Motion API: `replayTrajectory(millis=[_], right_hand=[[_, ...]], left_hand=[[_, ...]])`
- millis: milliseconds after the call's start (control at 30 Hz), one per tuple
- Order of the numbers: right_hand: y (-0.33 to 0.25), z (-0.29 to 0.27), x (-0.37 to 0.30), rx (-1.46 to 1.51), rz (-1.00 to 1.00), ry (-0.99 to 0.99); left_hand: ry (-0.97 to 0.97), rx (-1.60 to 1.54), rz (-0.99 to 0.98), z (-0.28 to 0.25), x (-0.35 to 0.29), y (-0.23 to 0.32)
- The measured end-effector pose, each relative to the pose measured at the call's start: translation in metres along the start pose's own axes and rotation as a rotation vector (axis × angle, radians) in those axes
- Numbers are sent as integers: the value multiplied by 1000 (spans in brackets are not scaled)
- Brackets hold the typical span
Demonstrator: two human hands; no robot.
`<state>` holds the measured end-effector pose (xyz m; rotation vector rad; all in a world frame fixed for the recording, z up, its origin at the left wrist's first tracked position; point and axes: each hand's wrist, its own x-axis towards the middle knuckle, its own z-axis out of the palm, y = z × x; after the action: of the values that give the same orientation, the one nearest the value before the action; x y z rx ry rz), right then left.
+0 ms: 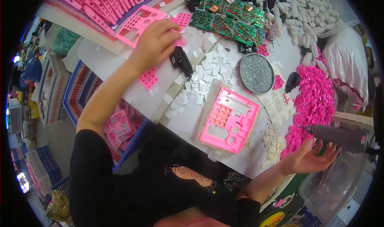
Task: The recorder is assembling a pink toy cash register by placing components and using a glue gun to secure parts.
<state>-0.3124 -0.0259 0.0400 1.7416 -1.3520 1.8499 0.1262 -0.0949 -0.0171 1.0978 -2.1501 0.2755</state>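
Observation:
My left hand [157, 44] is at the far left of the table, its fingers bent down beside a pink keypad piece [182, 20]. Its fingertips are closed at a bit of pink, and what they hold is partly hidden. A black plastic part [182, 62] lies just below that hand. Palm up, my right hand [312, 158] has its fingers spread and holds nothing; it is under a dark electric screwdriver [338, 138]. Between my hands a pink plastic casing [229, 120] with square holes rests on a clear plastic bag [204, 141].
A round tin of small screws [257, 73] stands beyond the casing, near scattered white squares [202, 77]. Green circuit boards [228, 17] with wires lie at the back. Pink parts [314, 101] and white buttons [273, 147] are heaped right. Pink panels [108, 7] stand stacked far left.

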Motion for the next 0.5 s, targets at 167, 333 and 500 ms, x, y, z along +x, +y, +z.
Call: replayTrajectory(millis=[167, 333, 500], right_hand=[[-61, 13, -34, 281, -26, -641], [-88, 38, -58, 411, -84, -902], [-74, 34, -65, 532, -26, -989]], left_hand=[[20, -375, 211, -13, -3, 104], [-11, -661, 135, 7, -12, 155], [-136, -757, 4, 7, -23, 168]])
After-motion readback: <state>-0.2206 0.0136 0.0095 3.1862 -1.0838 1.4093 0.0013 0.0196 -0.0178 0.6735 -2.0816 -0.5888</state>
